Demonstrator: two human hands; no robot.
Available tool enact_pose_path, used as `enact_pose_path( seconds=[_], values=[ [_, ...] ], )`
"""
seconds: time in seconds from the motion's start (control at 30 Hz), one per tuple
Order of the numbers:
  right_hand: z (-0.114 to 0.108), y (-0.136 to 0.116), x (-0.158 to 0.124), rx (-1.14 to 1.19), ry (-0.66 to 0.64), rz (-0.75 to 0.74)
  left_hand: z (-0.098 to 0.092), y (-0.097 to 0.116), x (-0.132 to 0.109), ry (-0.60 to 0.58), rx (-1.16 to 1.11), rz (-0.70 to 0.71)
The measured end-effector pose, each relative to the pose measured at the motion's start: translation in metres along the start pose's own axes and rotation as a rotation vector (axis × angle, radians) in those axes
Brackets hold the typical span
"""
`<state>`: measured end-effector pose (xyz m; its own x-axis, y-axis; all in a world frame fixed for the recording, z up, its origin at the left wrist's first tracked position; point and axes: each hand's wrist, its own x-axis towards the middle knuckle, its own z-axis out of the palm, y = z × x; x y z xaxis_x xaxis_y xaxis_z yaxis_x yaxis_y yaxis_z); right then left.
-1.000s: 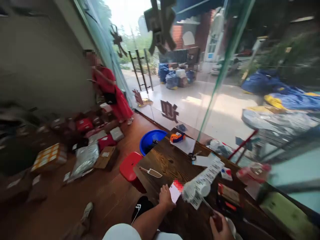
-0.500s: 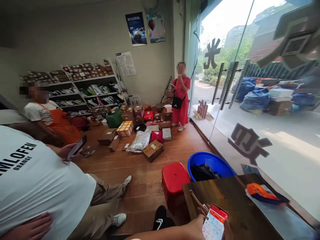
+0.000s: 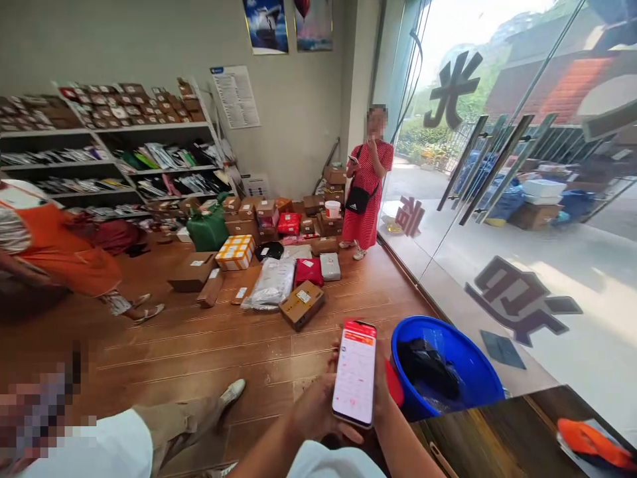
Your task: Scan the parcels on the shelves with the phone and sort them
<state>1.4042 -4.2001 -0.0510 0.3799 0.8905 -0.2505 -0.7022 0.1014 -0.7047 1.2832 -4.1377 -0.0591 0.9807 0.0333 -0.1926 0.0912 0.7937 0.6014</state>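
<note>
A phone [image 3: 354,375] with a red and white lit screen is upright at the bottom centre, between my two hands. My left hand [image 3: 316,405] wraps round its left side and lower edge, with fingers showing behind and below it. Along the phone's right edge lies my right hand [image 3: 382,392], mostly hidden behind the phone. Just right of the hands stands a blue tub [image 3: 448,398] with black plastic bags [image 3: 428,365] in it. Part of a red stool [image 3: 393,384] shows between the phone and the tub.
Parcels [image 3: 302,304] cover the floor ahead, by loaded shelves [image 3: 149,126]. A person in red [image 3: 365,192] stands near the glass door. Another in an orange apron [image 3: 64,249] is at left. A person's trousers [image 3: 169,425] show below. A wooden table [image 3: 497,438] is at lower right.
The view has swung right and down. The phone and my hands are now nearer the centre, with both forearms showing. The aproned person has shifted left in view.
</note>
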Motion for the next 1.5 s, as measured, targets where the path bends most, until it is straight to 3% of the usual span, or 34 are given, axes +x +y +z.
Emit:
enact_pose_path(
  seconds=[0.1, 0.2, 0.4, 0.6, 0.77, 0.93, 1.03, 1.13, 1.3, 1.5],
  values=[
    [0.031, 0.007, 0.048, -0.03, 0.019, 0.031, -0.027, 0.033, -0.02, 0.094, -0.134, 0.105],
    [0.052, 0.013, 0.087, -0.085, 0.067, -0.053, -0.049, 0.056, -0.037, 0.237, -0.073, 0.251],
    [0.098, 0.03, 0.145, -0.208, 0.036, -0.097, -0.096, 0.081, -0.049, 0.378, 0.065, 0.3],
    [0.111, 0.056, 0.197, -0.254, -0.03, -0.044, -0.138, 0.12, -0.047, 0.415, 0.023, 0.322],
    [0.111, 0.06, 0.26, -0.332, -0.194, 0.027, -0.195, 0.183, -0.024, 0.44, -0.047, 0.419],
    [0.123, 0.051, 0.36, -0.346, -0.295, 0.043, -0.257, 0.271, 0.011, 0.474, 0.011, 0.369],
    [0.14, 0.039, 0.421, -0.371, -0.359, 0.074, -0.279, 0.325, 0.029, 0.48, 0.072, 0.365],
    [0.161, 0.028, 0.47, -0.416, -0.432, 0.081, -0.295, 0.368, 0.038, 0.564, 0.118, 0.377],
    [0.194, 0.027, 0.524, -0.511, -0.512, 0.056, -0.319, 0.411, 0.036, 0.585, 0.072, 0.454],
    [0.22, 0.039, 0.555, -0.559, -0.563, 0.009, -0.341, 0.439, 0.023, 0.616, 0.07, 0.494]
  ],
)
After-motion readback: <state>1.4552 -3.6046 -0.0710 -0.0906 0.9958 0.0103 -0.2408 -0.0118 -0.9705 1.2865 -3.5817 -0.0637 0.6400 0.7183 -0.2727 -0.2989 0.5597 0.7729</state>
